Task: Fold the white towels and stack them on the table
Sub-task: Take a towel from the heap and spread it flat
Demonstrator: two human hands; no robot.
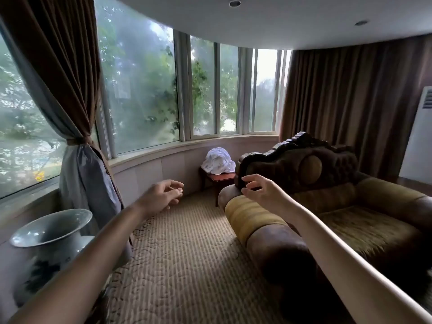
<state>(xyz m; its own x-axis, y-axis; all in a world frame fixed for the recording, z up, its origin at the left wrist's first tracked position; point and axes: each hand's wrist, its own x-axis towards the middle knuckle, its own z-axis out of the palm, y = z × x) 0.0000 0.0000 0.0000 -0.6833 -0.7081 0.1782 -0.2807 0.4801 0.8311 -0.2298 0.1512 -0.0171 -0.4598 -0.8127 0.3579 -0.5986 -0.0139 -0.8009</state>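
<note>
A crumpled heap of white towels (218, 160) lies on a small reddish wooden table (219, 177) by the curved window wall, well beyond my reach. My left hand (161, 196) is stretched forward over the carpet, fingers loosely curled and apart, holding nothing. My right hand (263, 191) is raised in front of the sofa's arm, fingers spread, also holding nothing. Both hands are well short of the towels.
A large brown and gold sofa (327, 206) fills the right side. A pale ceramic vase (49, 244) stands at the lower left beside a tied brown curtain (77, 127). Striped carpet (187, 265) runs between them toward the table. A white standing unit (420, 136) is at far right.
</note>
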